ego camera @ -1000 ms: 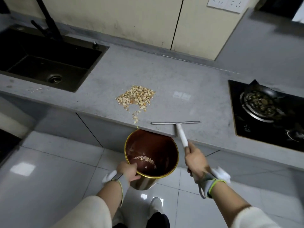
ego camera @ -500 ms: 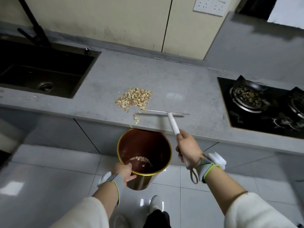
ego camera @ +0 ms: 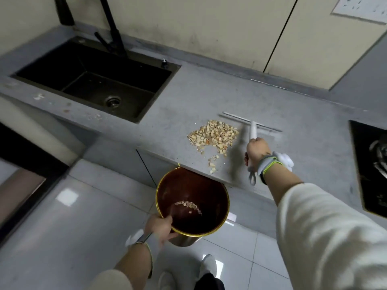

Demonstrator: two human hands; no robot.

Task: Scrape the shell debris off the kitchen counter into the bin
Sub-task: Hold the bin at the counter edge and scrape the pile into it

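A pile of tan shell debris lies on the grey counter, with a thin trail of bits running toward the counter's front edge. My right hand grips the white handle of a T-shaped scraper, whose blade rests on the counter just behind and right of the pile. My left hand holds the gold rim of a round bin with a dark red inside, held below the counter edge under the trail. A few shell bits lie in the bin's bottom.
A black sink with a black tap sits in the counter at the left. A black gas hob is at the right edge. A wall socket is at the top right. Grey floor tiles and my shoes lie below.
My right hand has carried the scraper from the counter's front edge, past the pile, to behind it. The bin stays under the edge in my left hand. The view has shifted.
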